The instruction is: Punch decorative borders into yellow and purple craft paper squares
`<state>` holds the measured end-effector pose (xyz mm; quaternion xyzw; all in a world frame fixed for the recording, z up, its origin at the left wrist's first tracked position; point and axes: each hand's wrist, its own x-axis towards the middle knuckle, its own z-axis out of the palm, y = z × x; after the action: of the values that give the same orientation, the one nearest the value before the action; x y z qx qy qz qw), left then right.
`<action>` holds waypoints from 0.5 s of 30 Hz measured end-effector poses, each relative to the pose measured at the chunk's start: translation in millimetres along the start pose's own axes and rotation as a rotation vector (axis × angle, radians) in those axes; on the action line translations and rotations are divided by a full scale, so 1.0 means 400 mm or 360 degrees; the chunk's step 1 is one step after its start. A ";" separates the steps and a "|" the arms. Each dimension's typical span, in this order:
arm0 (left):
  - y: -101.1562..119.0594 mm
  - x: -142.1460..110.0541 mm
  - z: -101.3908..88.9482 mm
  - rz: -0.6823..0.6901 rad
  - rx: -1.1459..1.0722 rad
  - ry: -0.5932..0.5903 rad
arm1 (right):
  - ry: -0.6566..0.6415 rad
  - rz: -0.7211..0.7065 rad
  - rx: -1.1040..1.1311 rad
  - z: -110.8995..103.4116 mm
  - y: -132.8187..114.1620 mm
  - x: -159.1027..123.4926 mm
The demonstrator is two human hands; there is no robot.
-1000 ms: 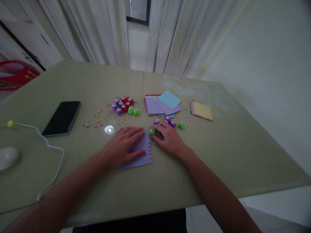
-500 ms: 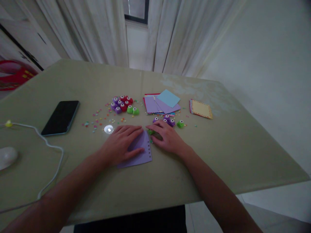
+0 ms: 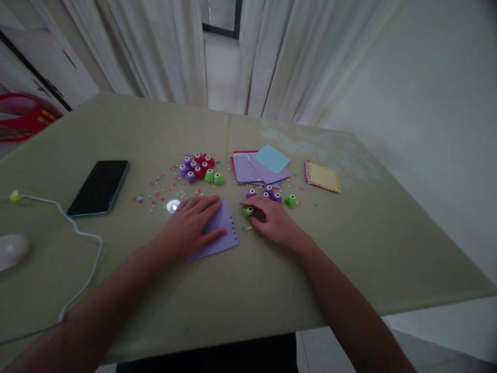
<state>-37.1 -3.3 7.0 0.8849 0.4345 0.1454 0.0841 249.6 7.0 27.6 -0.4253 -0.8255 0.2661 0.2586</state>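
My left hand lies flat on a purple sheet of paper, fingers stretched out. A row of holes runs along the sheet's right edge. Just right of that edge, apart from it, my right hand holds a small green hole punch with a single eye on it, between thumb and fingers. Close behind the right hand sit several purple punches and another green punch. A few paper bits lie below the held punch.
Farther back are a cluster of red, purple and green punches, stacked coloured papers and a yellow-topped pile of cards. Paper confetti is scattered about. At left are a black-screened tablet, a white cable and a mouse.
My right hand has moved the green punch slightly right, off the paper's edge, baring paper bits there. My left hand and the purple sheet have shifted a little left and away from me.
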 end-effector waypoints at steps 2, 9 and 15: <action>0.003 0.000 0.000 0.0014 -0.0032 -0.0007 | -0.0014 0.0014 0.0001 -0.001 0.000 0.002; 0.013 0.001 0.003 0.0077 -0.0046 -0.0031 | -0.0058 0.0030 -0.0021 -0.002 0.005 0.005; 0.012 0.002 0.004 0.0078 -0.0078 -0.0009 | -0.0030 -0.0019 -0.0032 -0.002 0.008 0.003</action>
<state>-32.5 -5.7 7.0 0.8933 0.4087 0.1555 0.1035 251.2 9.8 26.4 -0.4204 -0.8331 0.2603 0.2481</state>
